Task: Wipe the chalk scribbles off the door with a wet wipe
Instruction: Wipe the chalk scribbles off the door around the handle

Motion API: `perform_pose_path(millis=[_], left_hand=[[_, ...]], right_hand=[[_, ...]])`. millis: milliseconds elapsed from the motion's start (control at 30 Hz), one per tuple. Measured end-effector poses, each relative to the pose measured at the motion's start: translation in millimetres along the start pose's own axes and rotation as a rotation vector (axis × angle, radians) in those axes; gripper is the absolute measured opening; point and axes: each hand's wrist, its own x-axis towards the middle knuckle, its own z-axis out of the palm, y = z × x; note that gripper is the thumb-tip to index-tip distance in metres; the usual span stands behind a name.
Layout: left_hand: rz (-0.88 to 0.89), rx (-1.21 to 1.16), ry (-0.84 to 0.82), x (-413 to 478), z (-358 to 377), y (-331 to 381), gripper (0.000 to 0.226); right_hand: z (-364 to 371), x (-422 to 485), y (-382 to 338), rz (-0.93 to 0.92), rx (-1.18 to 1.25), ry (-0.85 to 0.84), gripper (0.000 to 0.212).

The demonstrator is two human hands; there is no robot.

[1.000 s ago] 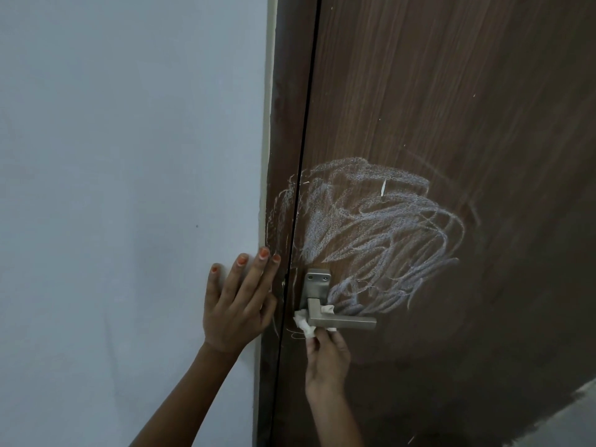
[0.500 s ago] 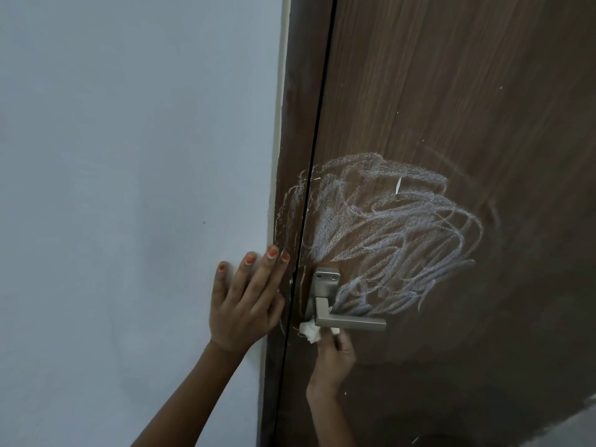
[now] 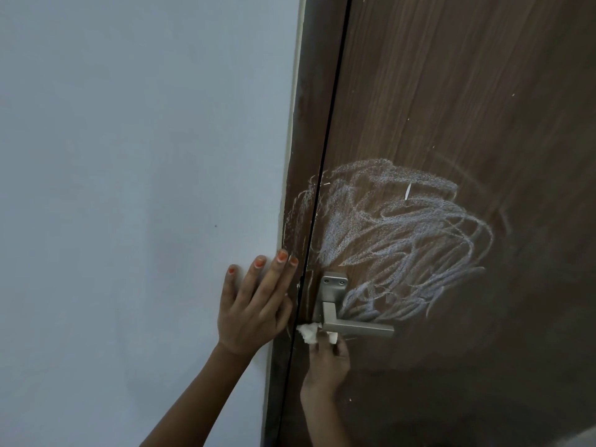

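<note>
White chalk scribbles cover the dark brown wooden door above and right of its metal lever handle, and spill onto the door frame. My right hand pinches a crumpled white wet wipe against the door just below the handle's left end. My left hand lies flat with straight fingers on the wall, its fingertips reaching the frame's edge.
A pale blue-grey wall fills the left half of the view. The door below the handle looks darker and smeared. A light patch of floor shows at the bottom right corner.
My right hand with the wipe has shifted slightly down and left under the handle. The left hand has stayed flat on the wall. The camera has moved a little.
</note>
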Motion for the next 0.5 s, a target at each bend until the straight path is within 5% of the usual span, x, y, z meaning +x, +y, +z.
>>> perform_pose_path(millis=[233, 500], left_hand=[[0.0, 0.005, -0.009, 0, 0, 0, 0.053], [-0.002, 0.007, -0.006, -1, 0, 0, 0.054]], right_hand=[[17, -11, -14, 0.201, 0.213, -0.028, 0.037], [19, -15, -16, 0.338, 0.212, -0.023, 0.015]])
